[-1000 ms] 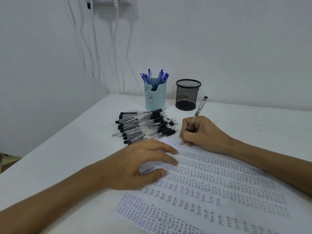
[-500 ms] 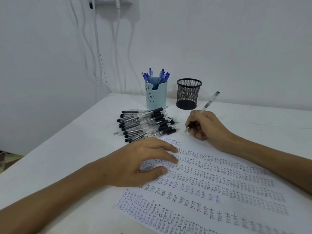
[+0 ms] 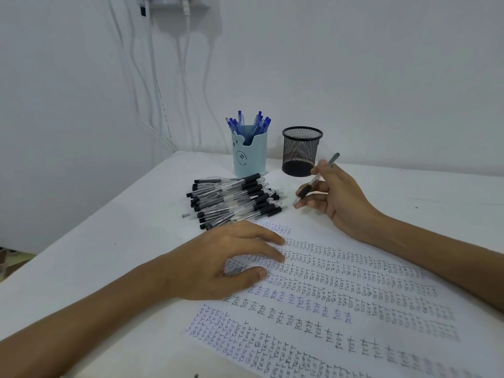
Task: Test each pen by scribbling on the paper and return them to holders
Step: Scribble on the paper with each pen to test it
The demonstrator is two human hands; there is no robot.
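Note:
My right hand (image 3: 336, 199) holds a black-grip pen (image 3: 316, 180) in its fingers, raised off the paper, tip pointing down-left, just in front of the black mesh holder (image 3: 301, 151). My left hand (image 3: 226, 261) rests flat on the paper (image 3: 354, 290), which is covered with rows of written "test". A pile of black pens (image 3: 234, 199) lies on the table left of my right hand. The light blue holder (image 3: 249, 154) behind the pile has several blue pens in it.
The white table (image 3: 109, 241) meets the wall behind the holders; its left edge runs diagonally. White cables (image 3: 152, 77) hang down the wall from a socket at top left.
My right hand has lifted the pen off the paper and moved up and right toward the black mesh holder, the fingers turning the pen. My left hand stays on the paper.

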